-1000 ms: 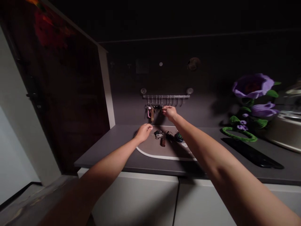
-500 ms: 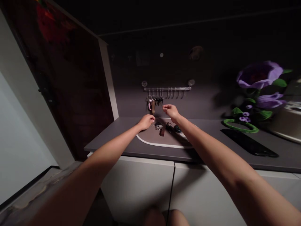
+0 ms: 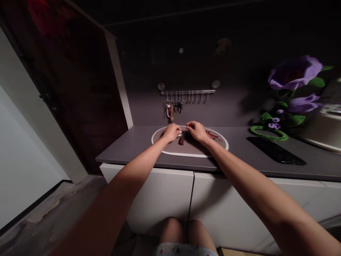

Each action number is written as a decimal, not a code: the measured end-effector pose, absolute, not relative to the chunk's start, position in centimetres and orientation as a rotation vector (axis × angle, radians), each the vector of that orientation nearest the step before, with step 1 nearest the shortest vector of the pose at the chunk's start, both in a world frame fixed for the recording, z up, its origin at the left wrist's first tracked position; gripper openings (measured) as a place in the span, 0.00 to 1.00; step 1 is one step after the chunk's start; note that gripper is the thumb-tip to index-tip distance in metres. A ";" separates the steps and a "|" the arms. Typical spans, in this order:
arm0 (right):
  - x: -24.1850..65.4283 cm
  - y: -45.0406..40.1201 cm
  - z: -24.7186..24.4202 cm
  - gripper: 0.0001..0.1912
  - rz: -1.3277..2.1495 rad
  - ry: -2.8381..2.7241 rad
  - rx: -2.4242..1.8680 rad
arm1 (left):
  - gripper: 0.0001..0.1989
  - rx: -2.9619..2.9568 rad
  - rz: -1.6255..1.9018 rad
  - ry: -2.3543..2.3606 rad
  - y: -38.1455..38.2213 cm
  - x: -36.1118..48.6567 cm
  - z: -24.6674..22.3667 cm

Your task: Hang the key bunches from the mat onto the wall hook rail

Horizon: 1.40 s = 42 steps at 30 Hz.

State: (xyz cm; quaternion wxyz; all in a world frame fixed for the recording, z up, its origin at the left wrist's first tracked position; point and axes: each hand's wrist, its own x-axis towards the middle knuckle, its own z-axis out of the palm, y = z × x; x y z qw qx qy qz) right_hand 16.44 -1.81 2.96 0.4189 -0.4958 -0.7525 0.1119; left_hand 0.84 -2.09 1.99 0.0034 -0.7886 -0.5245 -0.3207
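Note:
Low over an oval mat (image 3: 174, 153) with a white rim, my left hand (image 3: 172, 132) is closed at some silvery keys (image 3: 179, 136); its fingertips are pressed together on them. My right hand (image 3: 196, 131) is beside it, fingers curled together, with whatever it may hold hidden. A dark red key fob (image 3: 182, 140) lies on the mat between the hands. Red and dark items (image 3: 213, 136) lie to the right of my right hand. Above, several keys and a brown fob (image 3: 172, 113) hang on a clear hook rail (image 3: 189, 92) on the wall.
On the counter (image 3: 128, 142) at the right lie a black phone (image 3: 277, 151) and a green ring (image 3: 269, 133), beside purple flowers (image 3: 295, 74) and a pale rounded object (image 3: 325, 131). White cabinet doors (image 3: 160, 195) are below. A dark door (image 3: 74, 81) stands at the left.
My right hand has come down from beside the hanging keys to the mat. My left hand has moved right, onto the silvery keys. The view has tilted slightly downward.

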 end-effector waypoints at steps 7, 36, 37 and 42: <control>16.8 -2.2 2.5 0.11 0.088 -2.058 -1.303 | 0.07 -2.416 -0.753 -1.688 -2.3 0.7 1.5; 16.8 -2.3 2.1 0.13 -0.039 -2.068 -1.411 | 0.11 -2.330 -0.512 -1.784 -4.1 1.2 2.3; 16.8 -2.4 2.2 0.13 -0.036 -2.065 -1.409 | 0.10 -2.340 -0.518 -1.778 -4.1 1.2 2.2; 16.8 -2.6 2.2 0.13 -0.021 -2.048 -1.393 | 0.10 -2.402 -0.587 -1.651 -3.7 0.7 1.7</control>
